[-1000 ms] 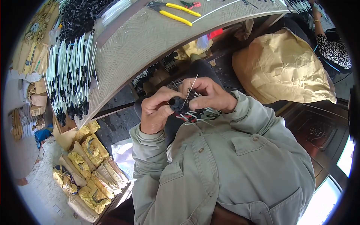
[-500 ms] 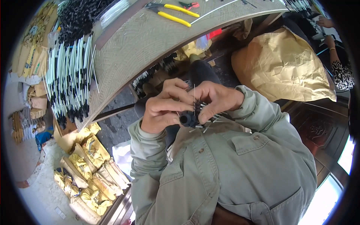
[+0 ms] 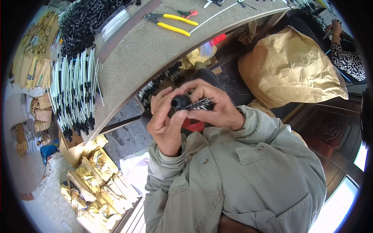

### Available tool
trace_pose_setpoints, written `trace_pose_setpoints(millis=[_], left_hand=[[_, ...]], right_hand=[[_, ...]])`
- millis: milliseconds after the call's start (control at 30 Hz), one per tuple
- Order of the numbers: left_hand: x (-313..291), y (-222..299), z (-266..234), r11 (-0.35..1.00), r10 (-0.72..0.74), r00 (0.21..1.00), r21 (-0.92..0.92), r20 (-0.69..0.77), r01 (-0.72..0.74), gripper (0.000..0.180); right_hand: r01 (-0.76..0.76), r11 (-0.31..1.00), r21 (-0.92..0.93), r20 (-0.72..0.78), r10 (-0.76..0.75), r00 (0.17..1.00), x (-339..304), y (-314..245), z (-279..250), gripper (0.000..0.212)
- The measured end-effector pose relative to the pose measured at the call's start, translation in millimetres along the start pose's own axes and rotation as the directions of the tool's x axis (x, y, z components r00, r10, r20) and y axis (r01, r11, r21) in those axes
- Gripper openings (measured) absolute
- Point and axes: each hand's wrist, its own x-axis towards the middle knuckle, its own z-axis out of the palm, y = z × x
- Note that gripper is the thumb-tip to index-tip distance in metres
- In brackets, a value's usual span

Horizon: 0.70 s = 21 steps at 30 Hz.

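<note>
In front of my chest both hands meet around a black tubular part (image 3: 179, 101), its round hollow end facing up. My left hand (image 3: 165, 124) is closed on it, with the thumb below and the fingers curled behind. My right hand (image 3: 221, 106) is closed around a small bundle of thin black-and-white sticks (image 3: 204, 104), lying against the right side of the tubular part. The right fingers partly hide both the sticks and the tube's far side, so I cannot tell whether they are joined.
On the workbench (image 3: 132, 70) lie yellow-handled pliers (image 3: 175, 25), small red-and-black cutters (image 3: 188, 14), many white rods with black ends (image 3: 74, 89) and a heap of black parts (image 3: 83, 23). A large brown paper bag (image 3: 289, 70) stands right; wrapped bundles (image 3: 95, 186) lie lower left. Another person's arm (image 3: 337, 35) shows upper right.
Both hands have moved slightly up and left with the black tubular part. Its hollow end is now turned upward, and the sticks lie more level beside it. The view has shifted slightly.
</note>
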Motion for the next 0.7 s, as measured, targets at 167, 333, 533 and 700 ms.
trace_pose_setpoints(millis=[167,333,533,700], left_hand=[[-3,-7,3,0.986,-0.138,0.959,-0.124,-0.248,0.110,0.028],[-3,-6,6,0.995,-0.099,0.961,-0.033,-0.260,0.094,0.027],[-2,-7,4,0.998,-0.047,0.953,0.029,-0.299,0.058,0.024],[1,-6,2,0.994,-0.089,0.966,-0.080,-0.244,0.071,0.026]], right_hand=[[-0.068,0.905,0.421,-0.108,0.124,0.986,-5,0,9,0.043],[-0.010,0.991,-0.136,-0.174,-0.014,0.985,-7,16,17,0.033],[0.017,0.992,-0.122,-0.097,-0.028,0.995,6,22,10,0.013],[-0.083,0.996,-0.038,0.138,0.088,0.986,17,25,-3,0.012]])
